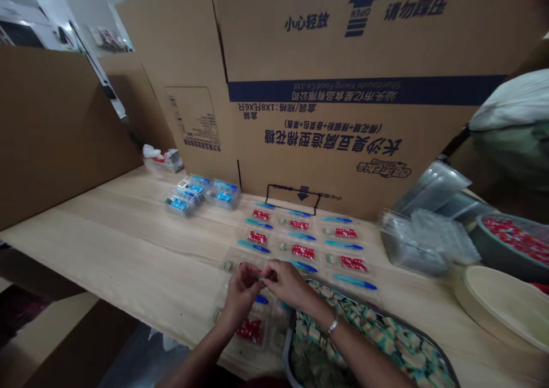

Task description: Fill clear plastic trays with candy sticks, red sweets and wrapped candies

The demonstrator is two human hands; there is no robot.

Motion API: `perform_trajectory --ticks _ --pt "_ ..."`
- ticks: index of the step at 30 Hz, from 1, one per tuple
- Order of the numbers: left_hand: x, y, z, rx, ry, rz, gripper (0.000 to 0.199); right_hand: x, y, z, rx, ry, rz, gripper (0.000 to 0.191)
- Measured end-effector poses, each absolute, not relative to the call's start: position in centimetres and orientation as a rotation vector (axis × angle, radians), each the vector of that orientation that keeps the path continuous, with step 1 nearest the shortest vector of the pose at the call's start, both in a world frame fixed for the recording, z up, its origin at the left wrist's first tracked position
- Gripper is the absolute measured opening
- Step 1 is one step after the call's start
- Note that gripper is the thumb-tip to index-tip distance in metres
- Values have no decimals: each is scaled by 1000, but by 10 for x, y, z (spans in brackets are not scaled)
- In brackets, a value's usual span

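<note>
My left hand [241, 295] and my right hand [285, 279] meet above the wooden table [128, 242], their fingertips pinching a small green-and-white wrapped piece [261, 276]. Below them lies a clear plastic tray [253, 328] holding a red packet. Further rows of open clear trays [300, 245] hold red packets, blue plastic spoons and small wrapped pieces. My right forearm, with a metal bracelet [332, 325], lies over the rim of a steel tray [295, 342] heaped with similar wrapped pieces [364, 342].
Closed, filled trays [184, 196] stand in small stacks at the back left. To the right are a stack of empty clear trays [412, 245], a grey basin of red packets [510, 245] and a pale round lid [497, 302]. Large printed cardboard sheets [343, 91] wall the back.
</note>
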State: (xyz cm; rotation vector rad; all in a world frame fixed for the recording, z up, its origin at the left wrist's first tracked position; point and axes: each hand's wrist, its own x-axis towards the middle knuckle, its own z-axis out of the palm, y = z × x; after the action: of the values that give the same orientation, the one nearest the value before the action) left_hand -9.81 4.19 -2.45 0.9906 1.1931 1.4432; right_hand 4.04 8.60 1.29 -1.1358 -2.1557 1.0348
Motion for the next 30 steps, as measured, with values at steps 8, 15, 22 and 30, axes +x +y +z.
perform_trajectory --ticks 8,15,22,30 --pt "-185 138 -29 1437 1633 1280 34 -7 188 -10 -1272 -2049 1079 9" --pt "-209 185 -61 1605 1783 1178 19 -67 237 -28 -1433 -2094 938 15" --pt "-208 184 -73 1697 1903 1162 16 -81 219 -40 -1494 -2181 733 11" --pt "-208 184 -71 1824 1900 1113 18 -83 213 -37 -1604 -2149 640 17"
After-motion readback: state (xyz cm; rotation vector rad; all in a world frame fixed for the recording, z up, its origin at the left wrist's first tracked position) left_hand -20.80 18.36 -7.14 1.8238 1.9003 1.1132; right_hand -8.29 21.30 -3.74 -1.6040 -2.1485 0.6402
